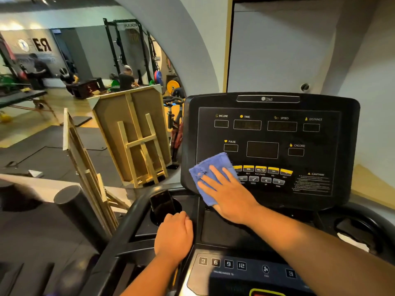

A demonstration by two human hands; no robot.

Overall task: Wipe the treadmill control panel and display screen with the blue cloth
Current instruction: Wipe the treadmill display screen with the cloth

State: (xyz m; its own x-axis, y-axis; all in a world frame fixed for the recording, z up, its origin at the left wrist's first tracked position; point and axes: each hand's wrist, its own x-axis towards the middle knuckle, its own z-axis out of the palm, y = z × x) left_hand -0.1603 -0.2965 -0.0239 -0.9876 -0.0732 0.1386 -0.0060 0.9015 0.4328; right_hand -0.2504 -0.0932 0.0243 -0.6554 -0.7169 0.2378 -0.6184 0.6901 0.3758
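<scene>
Head view: the right hand (228,193) lies flat on the blue cloth (208,174), pressing it against the lower left corner of the control panel (320,159), at about seven o'clock from the blank central display screen (262,149); the fingers are spread and nearly straight, not curled, so the cloth is pinned under palm and fingers rather than pinched, which suits wiping since a flat hand spreads pressure over more fabric. The cloth's upper corner reaches toward the screen's lower left edge without covering it; its right edge hides the first of the yellow buttons (260,169) (the row runs off toward three o'clock from the hand).

The left hand (174,236) sits at seven o'clock from the right one, loosely closed with knuckles up on the console edge beside the cup holder (177,206); it looks like a brace to steady the body while the other arm reaches forward; whether it actually grips anything I cannot tell. A dark phone (161,202) stands in that holder, just above the left hand.

By my judgement most of the panel, and the screen, remain to be wiped.
</scene>
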